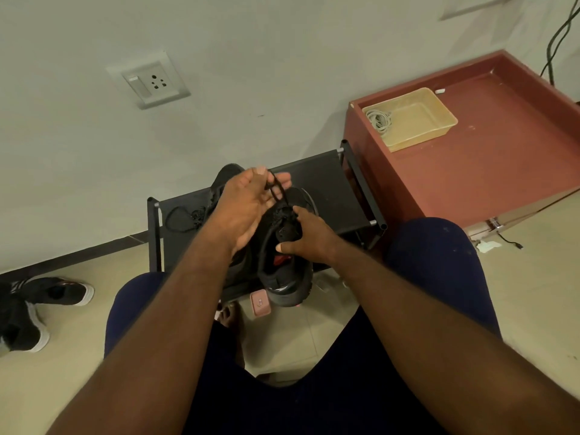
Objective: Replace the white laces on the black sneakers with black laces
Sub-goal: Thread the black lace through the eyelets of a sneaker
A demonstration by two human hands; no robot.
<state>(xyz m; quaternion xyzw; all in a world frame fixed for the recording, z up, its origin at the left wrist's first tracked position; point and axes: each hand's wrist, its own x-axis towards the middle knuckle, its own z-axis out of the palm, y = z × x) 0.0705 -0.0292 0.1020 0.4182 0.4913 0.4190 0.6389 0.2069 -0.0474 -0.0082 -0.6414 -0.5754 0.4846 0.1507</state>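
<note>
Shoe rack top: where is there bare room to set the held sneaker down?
Free: the rack top right of the held sneaker, up to the red cabinet; the cabinet top beside the yellow tray. Crowded: the rack's left half, with the second sneaker and its looped lace.

My head-worn camera looks forward and steeply down, past my knees (pixel 439 243), close onto the low shoe rack (pixel 320 180) against the wall (pixel 251 73).

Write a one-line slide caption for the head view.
Left hand pinches a black lace above a black sneaker that the right hand holds.
</note>
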